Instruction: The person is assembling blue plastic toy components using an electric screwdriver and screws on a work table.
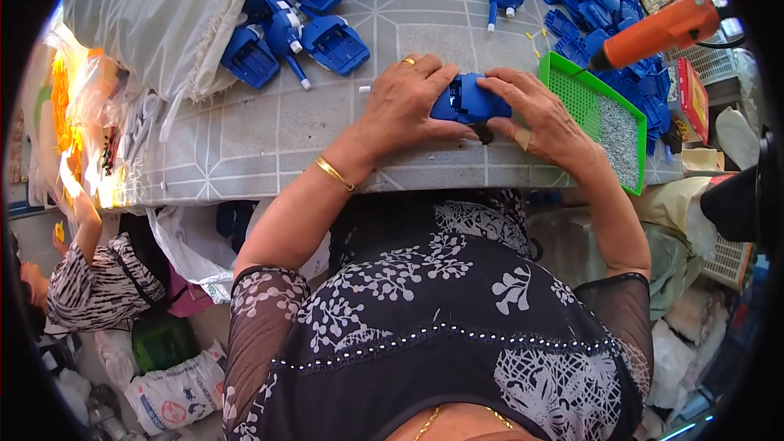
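A grey tiled-pattern table [245,147] fills the view, a big clear plastic bag [155,8] slumped beyond the left fingertips. Blue toy parts lie in two lots — a few [282,33] ahead of the left fingers, a heap [596,0] past the right ones — so much assembly likely remains. A green tray [600,114] sits just beside the right fingers, an orange driver [657,33] above it. Both hands — left hand [404,106], right hand [535,114] — clamp one blue piece [467,102] between their fingertips; its black part is hard to identify.

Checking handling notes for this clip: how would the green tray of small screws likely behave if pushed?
The green tray looks like thin plastic, so probably light and easy to slide on the tablecloth. It overhangs the table edge, so it may tip. Its loose screws would likely shift or spill.
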A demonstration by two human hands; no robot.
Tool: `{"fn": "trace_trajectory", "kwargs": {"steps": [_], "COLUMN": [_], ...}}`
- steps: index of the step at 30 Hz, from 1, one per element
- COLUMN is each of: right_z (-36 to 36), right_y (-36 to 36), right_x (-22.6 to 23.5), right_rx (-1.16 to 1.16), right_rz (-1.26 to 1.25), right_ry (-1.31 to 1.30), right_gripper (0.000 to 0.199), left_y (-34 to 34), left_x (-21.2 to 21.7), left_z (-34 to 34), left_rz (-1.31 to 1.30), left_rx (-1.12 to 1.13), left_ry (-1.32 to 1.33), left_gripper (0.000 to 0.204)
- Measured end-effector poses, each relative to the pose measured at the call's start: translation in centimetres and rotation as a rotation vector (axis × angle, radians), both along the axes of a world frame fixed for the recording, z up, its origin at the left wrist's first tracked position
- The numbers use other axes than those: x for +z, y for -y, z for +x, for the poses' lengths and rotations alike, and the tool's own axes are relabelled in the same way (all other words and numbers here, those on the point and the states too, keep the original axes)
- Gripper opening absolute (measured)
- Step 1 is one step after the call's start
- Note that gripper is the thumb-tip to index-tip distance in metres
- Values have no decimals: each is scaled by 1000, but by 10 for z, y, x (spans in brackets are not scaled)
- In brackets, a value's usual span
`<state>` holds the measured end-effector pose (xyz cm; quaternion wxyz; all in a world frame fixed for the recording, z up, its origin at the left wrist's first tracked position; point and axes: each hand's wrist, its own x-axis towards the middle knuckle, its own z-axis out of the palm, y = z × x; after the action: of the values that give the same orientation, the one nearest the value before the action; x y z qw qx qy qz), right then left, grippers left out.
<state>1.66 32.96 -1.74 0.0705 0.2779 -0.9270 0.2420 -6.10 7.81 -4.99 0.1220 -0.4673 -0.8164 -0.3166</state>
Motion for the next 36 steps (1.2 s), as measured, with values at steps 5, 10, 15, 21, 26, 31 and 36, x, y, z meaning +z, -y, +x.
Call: {"fn": "trace_trajectory", "kwargs": {"steps": [5, 10, 15, 21, 26, 31, 36], "right_z": [-9, -17, -17, -2, -18, -51, -40], "right_y": [6, 9, 5, -33, -135, -223, -171], "right_x": [6, 5, 2, 35, 54, 61, 67], "right_rx": [58, 99, 105, -291, -962, -695, -693], "right_rz": [69, 175, 163, -86, -529, -1019, -1048], "right_ry": [-75, -158, -163, -768, -1016, -548, -306], "right_gripper": [57, 55, 55, 34, 55, 25, 32], "left_y": [0, -1, -6, 0, -4, -9, -7], "left_x": [-2, -3, 1, 9, 6, 11, 3], "left_z": [-3, -5, -3, 10, 8, 6, 4], "left_rz": [42, 16, 31, -4, -10, -46, -33], "left_rx": [12, 12, 1, 52, 51, 50, 78], "left_ry": [-28, -7, -36, 13, -18, 62, 53], "left_gripper": [80, 79, 71, 64, 66, 67, 68]}}
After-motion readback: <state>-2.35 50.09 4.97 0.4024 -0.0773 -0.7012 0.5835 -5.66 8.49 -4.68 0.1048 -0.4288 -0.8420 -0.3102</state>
